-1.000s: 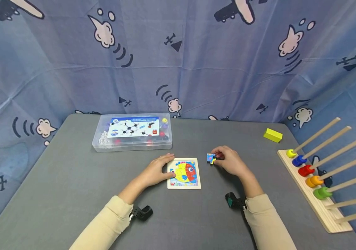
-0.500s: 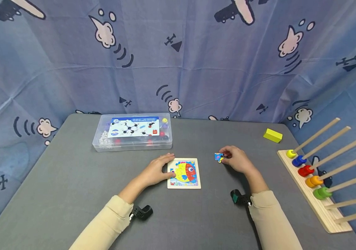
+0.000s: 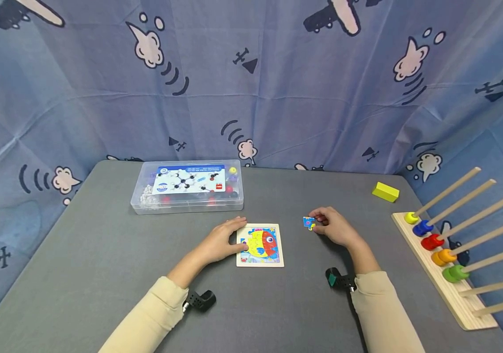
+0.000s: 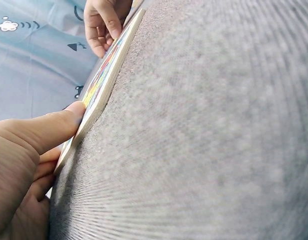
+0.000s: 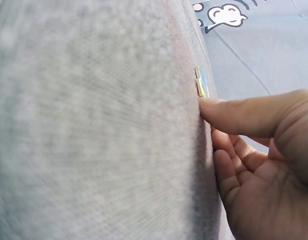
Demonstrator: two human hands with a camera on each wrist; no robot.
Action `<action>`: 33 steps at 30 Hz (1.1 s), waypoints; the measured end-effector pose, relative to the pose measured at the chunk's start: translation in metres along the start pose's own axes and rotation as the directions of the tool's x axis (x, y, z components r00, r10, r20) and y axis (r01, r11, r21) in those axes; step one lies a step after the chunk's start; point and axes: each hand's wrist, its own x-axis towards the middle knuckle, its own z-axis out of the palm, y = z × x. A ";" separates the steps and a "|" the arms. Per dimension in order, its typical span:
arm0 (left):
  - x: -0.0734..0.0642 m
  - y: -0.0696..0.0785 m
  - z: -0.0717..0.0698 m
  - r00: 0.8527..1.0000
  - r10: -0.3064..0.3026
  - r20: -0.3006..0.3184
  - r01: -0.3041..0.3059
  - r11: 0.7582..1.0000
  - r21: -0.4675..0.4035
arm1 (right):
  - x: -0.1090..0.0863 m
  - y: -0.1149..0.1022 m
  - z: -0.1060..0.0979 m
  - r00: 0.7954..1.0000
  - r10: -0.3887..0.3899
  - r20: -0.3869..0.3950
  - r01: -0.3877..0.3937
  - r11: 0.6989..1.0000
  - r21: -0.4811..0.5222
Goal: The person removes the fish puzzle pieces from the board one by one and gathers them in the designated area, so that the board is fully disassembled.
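Note:
A square wooden jigsaw puzzle with a yellow and red fish lies flat on the grey table. My left hand holds it at the far left corner. The thumb rests on its left side, and the other fingers lie partly hidden behind the board in the left wrist view. To the right, my right hand holds a small blue and yellow puzzle piece by its right side, low at the tabletop. In the right wrist view the piece shows edge-on just beyond the thumb tip.
A clear plastic box of molecular model parts stands at the back left. A yellow block lies at the back right. Along the right edge stands a wooden peg rack with coloured rings and long pegs. A patterned curtain hangs behind.
My right hand has moved a little to the right with the puzzle piece, then stayed there over the last half second. The left hand and the fish puzzle have kept still.

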 end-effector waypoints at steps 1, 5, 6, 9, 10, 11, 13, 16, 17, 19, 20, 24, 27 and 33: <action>0.000 0.000 0.000 1.000 0.003 0.000 -0.003 1.000 0.002 | -0.001 0.000 0.000 1.000 -0.002 0.001 0.002 1.000 0.008; 0.000 0.000 0.000 1.000 0.006 0.000 -0.006 1.000 -0.001 | -0.001 0.001 -0.001 1.000 -0.006 0.001 0.006 1.000 0.014; 0.000 0.000 0.000 1.000 0.005 0.002 -0.005 1.000 -0.003 | -0.001 0.002 -0.001 1.000 -0.003 0.001 0.003 1.000 0.016; -0.001 0.000 0.000 1.000 -0.002 0.006 0.002 1.000 -0.008 | -0.001 0.001 -0.002 1.000 0.002 -0.004 -0.002 1.000 0.029; -0.001 0.000 0.000 1.000 -0.005 0.006 0.005 1.000 -0.009 | -0.002 0.000 -0.002 1.000 0.004 -0.006 -0.004 0.999 0.033; -0.001 0.001 0.000 1.000 -0.005 0.004 0.005 1.000 -0.010 | -0.002 -0.001 -0.002 1.000 0.009 -0.012 -0.009 0.999 0.039; -0.001 0.001 0.000 1.000 -0.004 0.003 0.004 1.000 -0.009 | -0.003 -0.004 -0.002 1.000 0.015 -0.027 -0.014 0.999 0.044; -0.001 0.001 0.000 1.000 -0.002 0.002 0.002 1.000 -0.009 | -0.005 -0.011 -0.002 0.998 0.026 -0.053 -0.024 0.999 0.028; -0.001 0.001 -0.001 1.000 -0.001 0.004 0.001 1.000 -0.010 | -0.006 -0.013 -0.002 0.998 0.028 -0.061 -0.027 0.999 0.021; -0.001 0.000 -0.001 1.000 0.000 0.004 0.000 1.000 -0.009 | -0.007 -0.017 -0.002 0.997 0.032 -0.071 -0.032 0.999 0.001; -0.001 0.000 -0.001 1.000 0.002 0.004 -0.001 1.000 -0.010 | -0.007 -0.019 -0.002 0.997 0.032 -0.073 -0.033 0.999 -0.010; -0.001 0.000 0.000 1.000 0.005 0.003 -0.005 1.000 -0.008 | -0.010 -0.025 -0.002 0.997 0.035 -0.072 -0.037 0.999 -0.033; -0.001 -0.001 0.000 1.000 0.006 0.002 -0.006 1.000 -0.008 | -0.011 -0.031 0.001 0.997 0.028 -0.066 -0.030 0.999 -0.038; -0.001 0.000 0.000 1.000 0.011 -0.006 -0.011 1.000 -0.011 | -0.011 -0.046 0.014 0.997 -0.047 -0.058 0.044 0.997 -0.060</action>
